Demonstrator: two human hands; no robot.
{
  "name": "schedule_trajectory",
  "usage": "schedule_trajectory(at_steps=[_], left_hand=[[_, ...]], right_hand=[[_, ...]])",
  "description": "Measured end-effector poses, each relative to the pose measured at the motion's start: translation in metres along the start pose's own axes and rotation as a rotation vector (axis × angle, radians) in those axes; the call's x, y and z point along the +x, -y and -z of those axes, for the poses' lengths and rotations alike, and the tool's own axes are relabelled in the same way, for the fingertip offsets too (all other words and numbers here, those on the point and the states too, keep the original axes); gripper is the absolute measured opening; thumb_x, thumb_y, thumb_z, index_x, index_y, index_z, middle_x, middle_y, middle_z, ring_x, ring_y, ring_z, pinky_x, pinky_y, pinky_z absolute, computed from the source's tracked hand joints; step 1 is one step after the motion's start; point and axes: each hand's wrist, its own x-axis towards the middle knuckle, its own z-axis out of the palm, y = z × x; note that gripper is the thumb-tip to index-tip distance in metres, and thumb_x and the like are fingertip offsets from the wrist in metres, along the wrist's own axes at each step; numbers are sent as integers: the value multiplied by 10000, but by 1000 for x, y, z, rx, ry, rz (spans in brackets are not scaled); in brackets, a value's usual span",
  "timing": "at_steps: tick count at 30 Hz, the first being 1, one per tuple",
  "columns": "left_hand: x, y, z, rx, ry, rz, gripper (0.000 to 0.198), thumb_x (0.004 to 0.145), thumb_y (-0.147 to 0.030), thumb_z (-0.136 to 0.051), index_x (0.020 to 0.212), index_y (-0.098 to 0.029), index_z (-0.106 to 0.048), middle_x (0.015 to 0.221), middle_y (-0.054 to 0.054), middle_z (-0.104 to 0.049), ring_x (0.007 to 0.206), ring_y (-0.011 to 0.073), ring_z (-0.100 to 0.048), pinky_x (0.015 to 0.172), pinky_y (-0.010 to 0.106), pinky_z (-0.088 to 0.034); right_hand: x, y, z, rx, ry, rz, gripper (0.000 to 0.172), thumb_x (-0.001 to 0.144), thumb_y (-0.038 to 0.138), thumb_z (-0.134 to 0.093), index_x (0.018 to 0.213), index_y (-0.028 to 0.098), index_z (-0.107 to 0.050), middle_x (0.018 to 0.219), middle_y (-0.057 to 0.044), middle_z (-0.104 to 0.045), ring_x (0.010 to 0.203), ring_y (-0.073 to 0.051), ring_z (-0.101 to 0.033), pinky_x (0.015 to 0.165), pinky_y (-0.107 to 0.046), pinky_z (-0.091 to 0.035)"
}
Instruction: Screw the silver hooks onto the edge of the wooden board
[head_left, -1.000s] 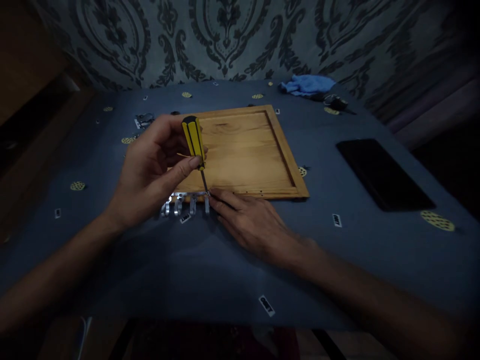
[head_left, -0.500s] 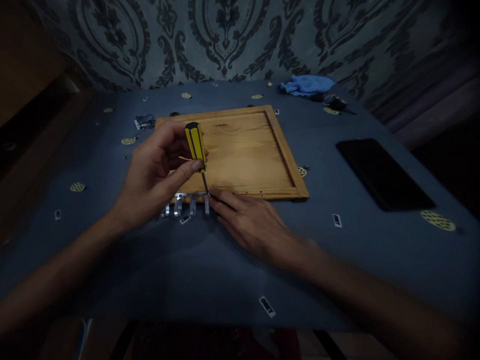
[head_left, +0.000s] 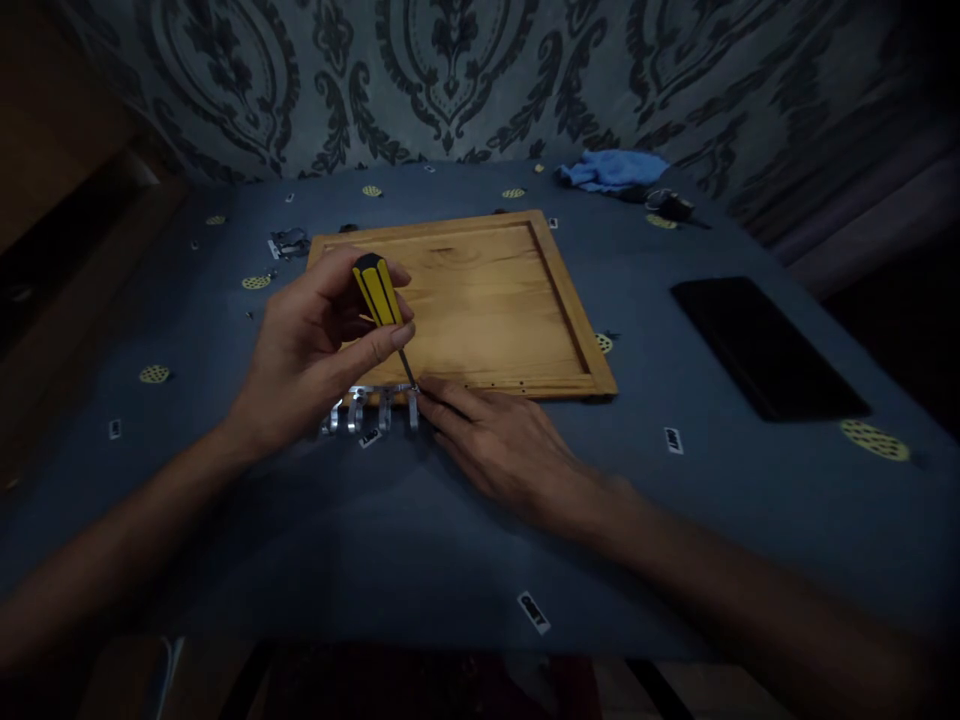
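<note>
Head view: left hand [head_left: 296,350] closed on a yellow-and-black screwdriver [head_left: 379,293], shaft slanting down rightward to the right end of a silver metal hook strip [head_left: 386,408] lying along the brown wooden framed panel's [head_left: 487,300] near edge. Right hand [head_left: 510,445] sits nearer that end; whether it pinches anything cannot be told.

Two hands [head_left: 296,345], one screwdriver [head_left: 379,292], one wooden panel [head_left: 487,300], four visible hooks [head_left: 413,412], one blue cloth [head_left: 615,170], one black slab [head_left: 769,350]

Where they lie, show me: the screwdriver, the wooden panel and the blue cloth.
Screwdriver [head_left: 379,292]: head view, on the yellow-and-black handle.
Wooden panel [head_left: 491,305]: head view, on the bare inner board within the raised frame.
Blue cloth [head_left: 615,171]: head view, on the crumpled middle.
</note>
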Motion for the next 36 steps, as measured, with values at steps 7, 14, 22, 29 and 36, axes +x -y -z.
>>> schedule_trajectory(at_steps=[7, 14, 22, 29, 36], left_hand=[[-1, 1, -2, -29, -31, -2, 256, 777, -293, -891, 970, -221, -739, 958, 8, -705, 911, 195, -728, 843, 346, -661], [0, 0, 1, -71, 26, -12, 289, 804, -284, -879, 1011, -208, -691, 964, 10, -743, 927, 214, -751, 863, 376, -653], [1, 3, 2, -33, 50, -61, 244, 856, -265, -828, 1032, -208, -668, 1010, 41, -744, 936, 182, -730, 850, 330, -627], [2, 5, 1, -20, 47, -77, 251, 824, -252, -852, 1006, -173, -697, 960, 27, -700, 883, 143, -701, 718, 238, -614], [2, 6, 0, -7, 21, -91, 200, 810, -235, -857, 933, -173, -712, 899, -6, -665, 814, 101, -658, 702, 195, -586]], right_hand=[[1, 1, -1, 11, -6, -1, 405, 979, 83, -499, 1365, 109, -616, 1370, -175, -682, 984, -286, -757, 748, -439, -649], [-1, 0, -1, -2, -24, 11, 380, 995, 99, -478, 1348, 88, -620, 1385, -181, -677, 1035, -285, -745, 790, -434, -650], [0, 0, -2, -17, -43, 24, 379, 998, 99, -477, 1347, 97, -624, 1335, -154, -700, 966, -269, -748, 746, -410, -636], [0, 1, -2, -9, -35, 18, 386, 997, 95, -485, 1361, 95, -612, 1312, -162, -707, 986, -262, -742, 761, -401, -637], [1, 1, 0, -28, -20, 7, 365, 992, 105, -513, 1338, 100, -626, 1359, -156, -695, 1004, -266, -752, 790, -405, -649]])
